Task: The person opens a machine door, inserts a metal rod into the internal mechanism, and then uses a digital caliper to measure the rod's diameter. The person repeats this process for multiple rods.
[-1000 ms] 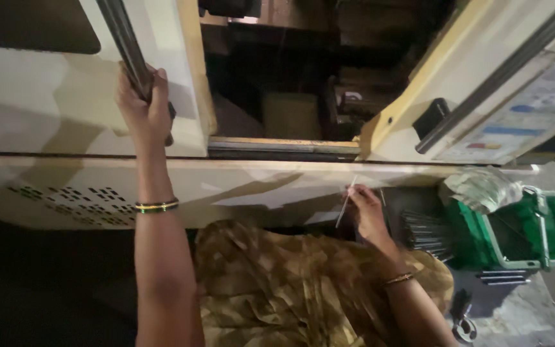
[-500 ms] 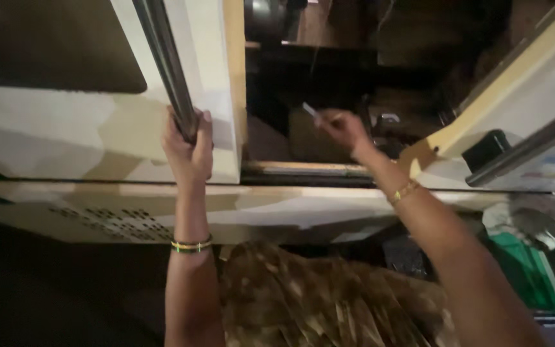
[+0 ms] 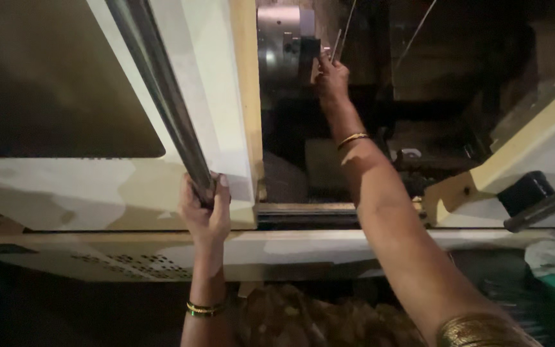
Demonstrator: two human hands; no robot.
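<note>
On the left, the left hand is wrapped tight around the long metal door handle, which slants up and to the left across the cream sliding door. The door is already open, leaving a dark gap. Moving right, the right hand is deep inside the machine, pinching a thin metal rod right beside the round steel chuck. The rod's long axis stands nearly upright, tip upward. Judging by that, seating it looks not yet finished.
</note>
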